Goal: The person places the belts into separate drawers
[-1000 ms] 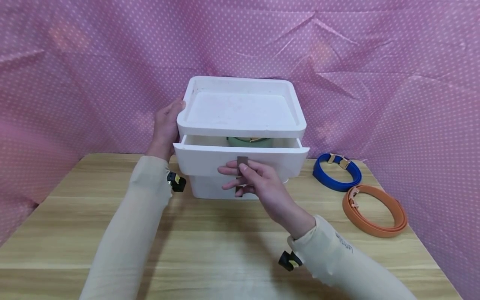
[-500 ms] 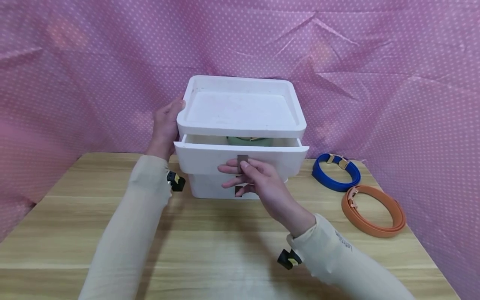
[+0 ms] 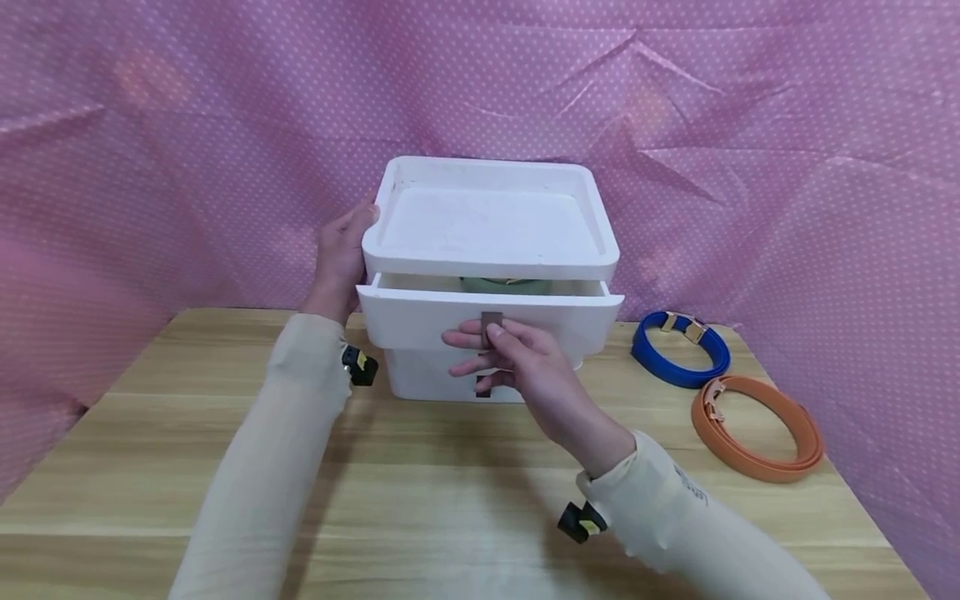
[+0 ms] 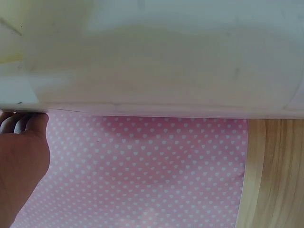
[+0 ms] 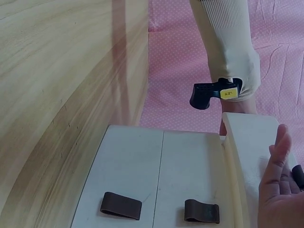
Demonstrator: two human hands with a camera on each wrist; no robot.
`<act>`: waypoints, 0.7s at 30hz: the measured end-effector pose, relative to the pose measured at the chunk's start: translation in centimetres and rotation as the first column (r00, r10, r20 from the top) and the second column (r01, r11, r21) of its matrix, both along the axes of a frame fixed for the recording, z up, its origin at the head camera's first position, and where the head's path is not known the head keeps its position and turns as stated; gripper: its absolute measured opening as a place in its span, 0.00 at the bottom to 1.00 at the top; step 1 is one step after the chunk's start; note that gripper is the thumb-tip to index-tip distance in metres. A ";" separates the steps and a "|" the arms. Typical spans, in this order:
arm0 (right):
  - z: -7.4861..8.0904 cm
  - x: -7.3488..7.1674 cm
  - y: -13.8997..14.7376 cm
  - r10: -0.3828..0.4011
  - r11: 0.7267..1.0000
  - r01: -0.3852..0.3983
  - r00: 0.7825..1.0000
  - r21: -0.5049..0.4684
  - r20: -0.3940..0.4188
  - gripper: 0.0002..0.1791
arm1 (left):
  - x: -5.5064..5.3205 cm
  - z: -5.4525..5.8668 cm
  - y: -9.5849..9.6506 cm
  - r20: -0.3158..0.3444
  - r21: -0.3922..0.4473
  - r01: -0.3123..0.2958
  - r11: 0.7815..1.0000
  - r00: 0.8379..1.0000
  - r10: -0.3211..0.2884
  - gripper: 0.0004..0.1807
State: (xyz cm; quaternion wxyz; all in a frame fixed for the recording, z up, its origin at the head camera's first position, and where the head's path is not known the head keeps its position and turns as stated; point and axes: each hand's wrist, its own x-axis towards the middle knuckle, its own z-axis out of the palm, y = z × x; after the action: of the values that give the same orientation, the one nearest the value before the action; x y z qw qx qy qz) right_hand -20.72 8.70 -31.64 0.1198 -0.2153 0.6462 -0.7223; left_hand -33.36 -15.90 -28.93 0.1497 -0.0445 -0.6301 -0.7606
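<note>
A white drawer unit (image 3: 487, 221) with a tray-like top stands at the middle back of the table. Its top drawer (image 3: 420, 321) is pulled partly out. Inside, a rolled green belt (image 3: 517, 287) shows only in part, under the top's edge. My right hand (image 3: 536, 367) pinches the brown pull tab (image 3: 491, 318) of this drawer with thumb and forefinger, the other fingers spread. My left hand (image 3: 341, 254) grips the unit's left side, thumb at the top rim, most fingers hidden. In the left wrist view its fingers (image 4: 35, 124) bend against the white wall's edge.
On the right of the wooden table (image 3: 420, 500) lie a coiled blue belt (image 3: 654, 360) with a gold buckle and a coiled orange belt (image 3: 738, 458). Two lower drawers carry brown tabs (image 5: 121, 205). A pink dotted cloth (image 3: 480, 75) hangs close behind the unit.
The top drawer has slid in very slightly, and less of the green belt shows. Both hands keep their places on the unit. The head view has shifted a little.
</note>
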 end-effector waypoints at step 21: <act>0.3 -0.3 -0.1 -0.002 1.000 0.002 1.000 -0.011 0.026 0.21 | -0.3 0.1 -0.1 0.027 -0.023 -0.022 0.999 0.999 0.023 0.23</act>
State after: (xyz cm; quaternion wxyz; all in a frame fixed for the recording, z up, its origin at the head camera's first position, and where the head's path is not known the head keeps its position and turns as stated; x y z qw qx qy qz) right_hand -21.00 8.63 -31.36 0.1261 -0.2061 0.6407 -0.7288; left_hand -33.63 -15.96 -28.80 0.1492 -0.0287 -0.6413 -0.7521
